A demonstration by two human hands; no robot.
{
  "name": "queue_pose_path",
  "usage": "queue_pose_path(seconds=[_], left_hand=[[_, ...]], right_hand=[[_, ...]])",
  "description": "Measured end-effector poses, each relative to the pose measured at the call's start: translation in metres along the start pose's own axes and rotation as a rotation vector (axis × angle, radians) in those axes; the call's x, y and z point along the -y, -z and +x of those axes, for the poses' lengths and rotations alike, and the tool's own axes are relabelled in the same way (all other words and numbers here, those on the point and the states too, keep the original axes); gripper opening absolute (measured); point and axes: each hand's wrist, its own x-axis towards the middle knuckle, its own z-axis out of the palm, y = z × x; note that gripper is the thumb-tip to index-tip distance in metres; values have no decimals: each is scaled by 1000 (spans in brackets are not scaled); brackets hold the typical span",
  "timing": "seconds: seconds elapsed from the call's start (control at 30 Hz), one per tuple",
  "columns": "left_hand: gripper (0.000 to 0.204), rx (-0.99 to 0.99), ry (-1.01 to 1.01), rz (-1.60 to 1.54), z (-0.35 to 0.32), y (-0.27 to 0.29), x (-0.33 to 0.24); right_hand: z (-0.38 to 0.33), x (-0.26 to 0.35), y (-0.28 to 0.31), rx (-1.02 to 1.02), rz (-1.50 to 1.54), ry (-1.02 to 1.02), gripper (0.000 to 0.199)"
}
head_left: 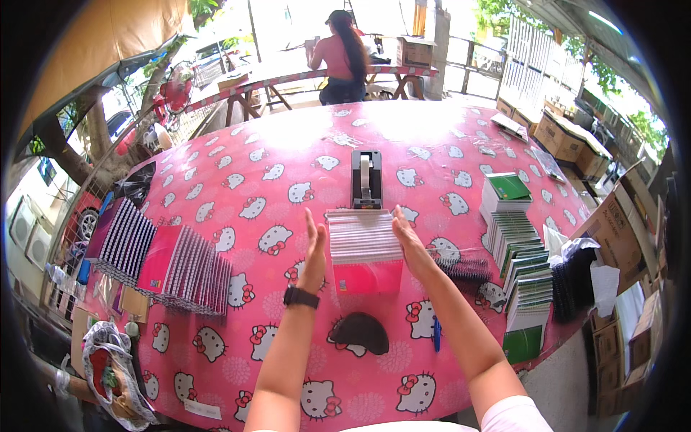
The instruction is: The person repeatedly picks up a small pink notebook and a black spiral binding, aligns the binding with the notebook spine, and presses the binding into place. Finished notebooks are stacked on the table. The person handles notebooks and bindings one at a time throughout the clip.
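In front of me stands a stack of pink-covered booklets (367,277), its white page edges stepped toward the far side. My left hand (315,248) is upright along the stack's left side, fingers straight. On the opposite side my right hand (409,241) lies flat against or very close to the edges, fingers also stretched out. Whether the palms press on the stack is hard to tell. Just beyond it sits a black tape dispenser (367,180) with a pale roll. Nearer to me lies a dark half-round flat piece (360,333), and a blue pen (437,333) rests right of it.
Spiral-bound notebooks (183,270) are piled at the left. Green-covered booklets (515,266) run down the right, beside black binding coils (464,270). A plastic bag (115,374) hangs near the front left. Cardboard boxes (561,137) stand beyond the right edge; another person (345,57) works at a far table.
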Motion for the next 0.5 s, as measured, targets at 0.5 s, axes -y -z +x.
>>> queue_pose_path(seconds=[0.5], left_hand=[[81, -177, -98, 236, -30, -9, -7]], right_hand=[[-53, -4, -11, -159, -440, 68, 100]])
